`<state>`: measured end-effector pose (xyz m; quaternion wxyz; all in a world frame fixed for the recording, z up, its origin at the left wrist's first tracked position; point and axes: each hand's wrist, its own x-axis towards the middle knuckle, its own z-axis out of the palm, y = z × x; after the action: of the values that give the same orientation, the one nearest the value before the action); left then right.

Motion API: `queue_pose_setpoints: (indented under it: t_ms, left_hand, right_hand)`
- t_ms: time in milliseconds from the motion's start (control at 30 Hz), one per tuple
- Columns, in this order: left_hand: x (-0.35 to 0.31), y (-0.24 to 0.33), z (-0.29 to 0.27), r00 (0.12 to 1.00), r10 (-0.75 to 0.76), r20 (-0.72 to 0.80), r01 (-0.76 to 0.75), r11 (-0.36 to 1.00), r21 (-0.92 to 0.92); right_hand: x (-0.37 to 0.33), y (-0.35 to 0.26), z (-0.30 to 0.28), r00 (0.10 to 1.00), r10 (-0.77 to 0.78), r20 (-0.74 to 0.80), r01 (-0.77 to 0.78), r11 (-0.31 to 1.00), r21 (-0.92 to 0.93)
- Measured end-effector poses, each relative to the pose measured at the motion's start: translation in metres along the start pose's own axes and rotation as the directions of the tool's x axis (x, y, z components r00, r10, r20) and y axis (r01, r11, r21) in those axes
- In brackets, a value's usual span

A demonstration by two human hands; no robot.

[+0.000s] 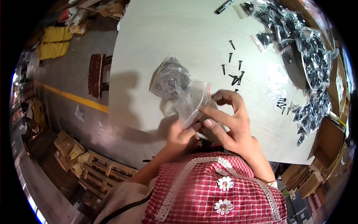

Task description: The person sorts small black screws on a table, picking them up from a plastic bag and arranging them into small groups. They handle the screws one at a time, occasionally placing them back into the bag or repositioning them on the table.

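My left hand point(179, 136) pinches the lower end of a clear zip-lock bag point(194, 98) with a red line along its mouth. My right hand point(233, 123) is at the bag's mouth edge, its thumb and index finger closed around that edge and the other fingers curled. Whether anything is inside this bag I cannot tell. Just beyond it, a bulging clear plastic bag point(172, 77) with greyish crumpled contents rests on the pale table point(167, 30). Several loose black screws point(239, 65) lie past my right hand.
A long heap of small clear bags of black parts point(313, 59) lines the table's right side. More black screws point(282, 103) lie beside it. A black marker point(223, 6) is at the far edge. Left of the table stand a dark red stool point(97, 75) and a wooden pallet point(106, 168).
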<state>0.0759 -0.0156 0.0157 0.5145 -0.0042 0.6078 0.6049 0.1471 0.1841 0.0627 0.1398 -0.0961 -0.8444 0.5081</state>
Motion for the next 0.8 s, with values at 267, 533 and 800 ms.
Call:
queue_pose_setpoints:
  t_ms: [267, 533, 800]
  left_hand:
    - [-0.019, 0.001, -0.035, 0.982, 0.108, -0.157, -0.121, 0.99, -0.075]
    - [-0.03, 0.013, -0.051, 0.93, 0.228, -0.287, -0.251, 0.967, -0.045]
    - [-0.012, 0.021, -0.078, 0.791, 0.537, -0.292, -0.465, 0.839, 0.282]
  right_hand:
    - [0.012, 0.02, 0.032, 0.996, 0.083, 0.034, -0.078, 0.987, -0.14]
    - [0.034, 0.025, 0.06, 0.999, -0.034, -0.001, 0.031, 0.916, -0.4]
    - [0.049, 0.033, 0.076, 0.994, -0.081, -0.07, -0.002, 0.641, -0.768]
